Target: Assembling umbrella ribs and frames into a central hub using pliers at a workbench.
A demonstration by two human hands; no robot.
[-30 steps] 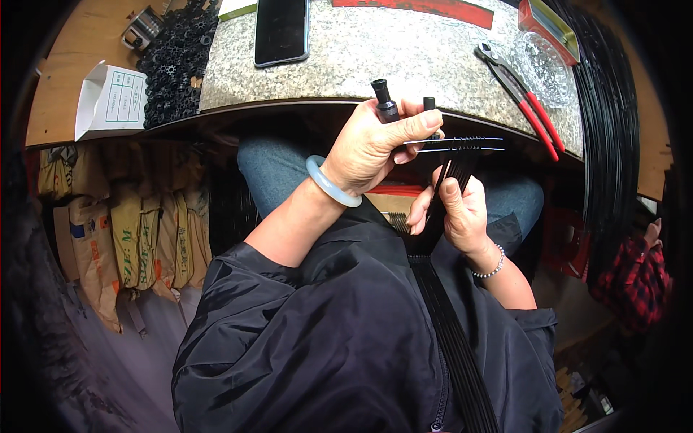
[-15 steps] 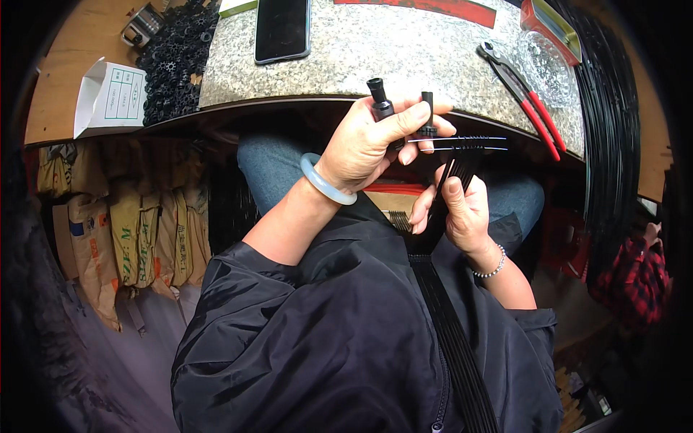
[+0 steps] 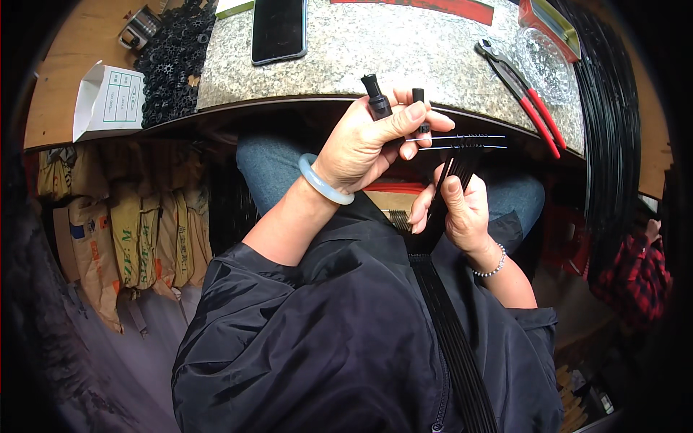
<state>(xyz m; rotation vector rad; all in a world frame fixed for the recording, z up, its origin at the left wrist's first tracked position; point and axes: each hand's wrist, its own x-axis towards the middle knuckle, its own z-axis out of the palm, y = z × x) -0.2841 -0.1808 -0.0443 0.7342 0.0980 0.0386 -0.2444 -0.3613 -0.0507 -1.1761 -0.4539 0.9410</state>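
My left hand (image 3: 361, 148), with a pale bangle at its wrist, is closed around a black cylindrical handle (image 3: 377, 99) with a flared end. A smaller black tubular piece (image 3: 419, 110) sits at its thumb and fingertips. Two thin metal pins (image 3: 494, 136) stretch to the right from these fingers, through the looped ends of several thin black rods (image 3: 462, 164). My right hand (image 3: 465, 215) grips those rods below the pins, its fingers closed round the bunch. The left hand's palm side is hidden.
On the speckled worktop (image 3: 390, 54) lie a phone (image 3: 279, 32), red-handled cutters (image 3: 523, 97) and a clear glass dish (image 3: 541, 54). Small black parts (image 3: 170, 72) are heaped by a white box (image 3: 110, 99). Long black strips (image 3: 610, 130) hang at the right.
The handle and the smaller tubular piece in my left hand have shifted slightly left and tilted. My right hand stays in place with the rods.
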